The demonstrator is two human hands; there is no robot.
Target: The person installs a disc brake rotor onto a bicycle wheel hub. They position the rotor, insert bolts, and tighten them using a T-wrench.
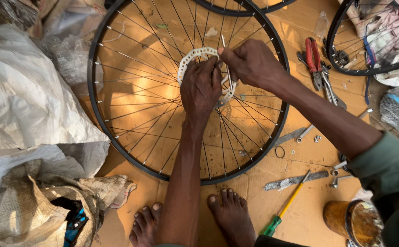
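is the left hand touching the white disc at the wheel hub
Touching. The head view shows the left hand lying flat over the white perforated disc at the centre of the spoked wheel, fingers covering its right part, no gap visible.

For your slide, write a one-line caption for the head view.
Left hand steadies a disc rotor on a spoked wheel; right hand holds a thin tool.

Three spoked wheels (117, 114), one brake disc (195, 57), one screwdriver (285, 206), one red pliers (313, 57), two flat files (295, 180), two hands (201, 87).
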